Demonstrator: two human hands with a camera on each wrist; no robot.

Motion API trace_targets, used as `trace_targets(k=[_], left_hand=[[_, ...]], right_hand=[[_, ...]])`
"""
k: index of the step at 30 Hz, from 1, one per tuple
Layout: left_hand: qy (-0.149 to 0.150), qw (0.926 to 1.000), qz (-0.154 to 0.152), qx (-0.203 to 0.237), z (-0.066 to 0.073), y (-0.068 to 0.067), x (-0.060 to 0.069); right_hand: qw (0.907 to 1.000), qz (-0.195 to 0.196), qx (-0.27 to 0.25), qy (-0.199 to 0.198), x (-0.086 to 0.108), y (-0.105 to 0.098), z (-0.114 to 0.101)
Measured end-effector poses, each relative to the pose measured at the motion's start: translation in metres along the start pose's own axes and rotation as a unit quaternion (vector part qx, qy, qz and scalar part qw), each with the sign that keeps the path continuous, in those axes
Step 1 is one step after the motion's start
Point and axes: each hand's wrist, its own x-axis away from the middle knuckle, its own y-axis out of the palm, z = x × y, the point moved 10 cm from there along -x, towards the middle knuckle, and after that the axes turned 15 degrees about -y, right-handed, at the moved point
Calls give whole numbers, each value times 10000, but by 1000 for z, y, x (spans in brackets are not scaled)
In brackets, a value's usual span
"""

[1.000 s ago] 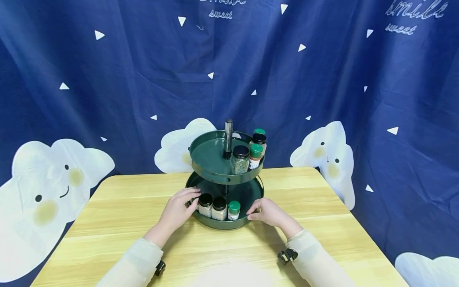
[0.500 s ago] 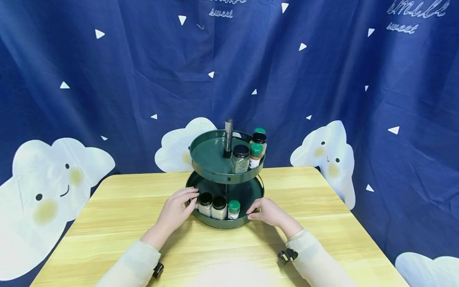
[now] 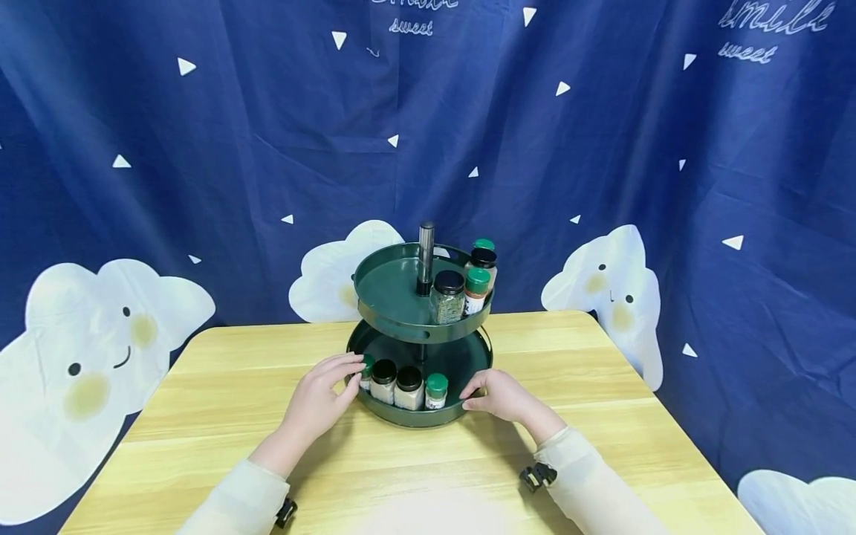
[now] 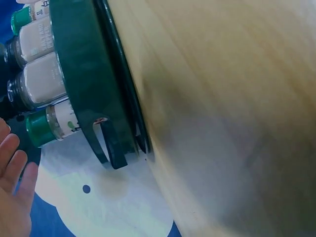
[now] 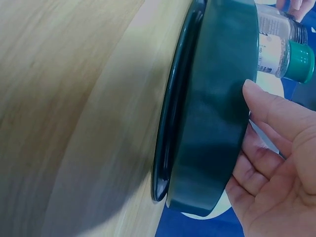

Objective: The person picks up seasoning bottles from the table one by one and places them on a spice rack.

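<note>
A dark green two-tier spice rack [image 3: 413, 419] stands on the table. On its lower tray, from left to right, are a green-capped jar [image 3: 365, 364], two black-lidded jars [image 3: 383, 383] and another green-capped jar [image 3: 436, 391]. My left hand [image 3: 314, 397] is beside the leftmost jar with fingers extended; the left wrist view shows these fingers [image 4: 12, 163] apart from that jar's green cap [image 4: 40, 128]. At the lower tray's right side, my right hand [image 3: 501, 397] pinches the rim, thumb at the edge and fingers partly hidden behind it in the right wrist view.
The upper tray [image 3: 394, 325] carries several jars on its right side, including a black-lidded jar of green flakes [image 3: 447, 297] and a green-capped jar [image 3: 476, 290]. A metal post [image 3: 426, 253] rises at its middle. Behind the wooden table [image 3: 234, 386] hangs a blue curtain [image 3: 267, 148].
My left hand has drawn back slightly to the left, uncovering the leftmost green-capped jar. The right hand stays at the tray rim, and the rack and jars look unmoved.
</note>
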Motion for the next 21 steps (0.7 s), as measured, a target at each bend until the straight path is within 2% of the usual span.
trace_targets(k=[11,21], left_hand=[[-451,9988,120,-144,0,-14,-3],[-440,9984,329,-125,3,-24,-4]], right_hand=[[9998,-98,192,-8,-2,-1,2],[9993,199,309,12,2,-10,1]])
